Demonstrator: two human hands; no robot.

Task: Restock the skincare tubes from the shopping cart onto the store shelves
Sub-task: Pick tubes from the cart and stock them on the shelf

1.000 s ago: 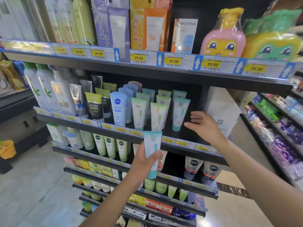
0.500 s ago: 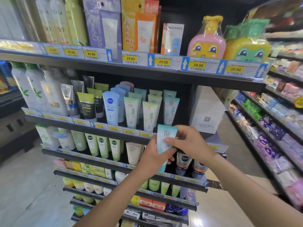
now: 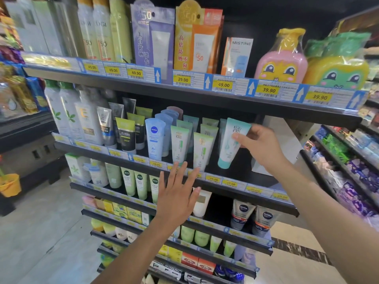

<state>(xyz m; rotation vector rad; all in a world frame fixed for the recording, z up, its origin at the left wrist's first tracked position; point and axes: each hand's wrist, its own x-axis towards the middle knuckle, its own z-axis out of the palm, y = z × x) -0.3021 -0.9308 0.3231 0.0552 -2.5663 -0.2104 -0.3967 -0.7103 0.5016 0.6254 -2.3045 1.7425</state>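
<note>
One tube (image 3: 231,142), pinched in right hand (image 3: 261,147); left hand (image 3: 176,196) spread, empty.
Tilted tube, right of green tubes (image 3: 202,150), may topple them.

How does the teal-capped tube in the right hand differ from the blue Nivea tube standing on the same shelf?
The teal-capped tube is tilted and held in the right hand, its cap apparently not yet set down; the Nivea tube stands upright and untouched. The teal-capped tube is white and teal; the Nivea tube is light blue with a round dark-blue logo. Both are cap-down squeeze tubes.
</note>
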